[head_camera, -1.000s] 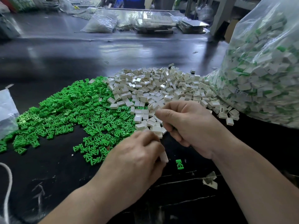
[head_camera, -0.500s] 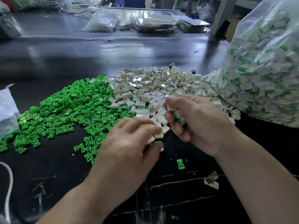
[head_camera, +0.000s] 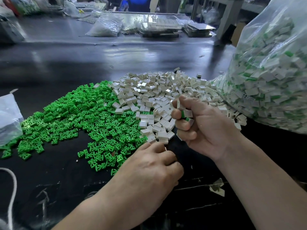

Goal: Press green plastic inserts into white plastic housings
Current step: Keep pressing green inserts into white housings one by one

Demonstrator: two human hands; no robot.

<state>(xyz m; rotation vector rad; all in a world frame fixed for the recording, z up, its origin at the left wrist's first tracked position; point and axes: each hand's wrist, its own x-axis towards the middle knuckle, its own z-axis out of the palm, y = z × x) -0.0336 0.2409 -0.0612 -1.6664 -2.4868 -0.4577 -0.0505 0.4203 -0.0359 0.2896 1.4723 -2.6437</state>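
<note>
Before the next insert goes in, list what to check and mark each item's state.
1. Reach to inserts: ok, the green pile lies beside the left hand.
2. Reach to housings: ok, the white pile lies just ahead of both hands.
3. Is the right hand free: not ok, it grips several filled housings.
4. Is the left hand loaded: cannot tell, its curled fingers hide what it holds.
5. Is the bag mouth open: cannot tell, out of view.
</note>
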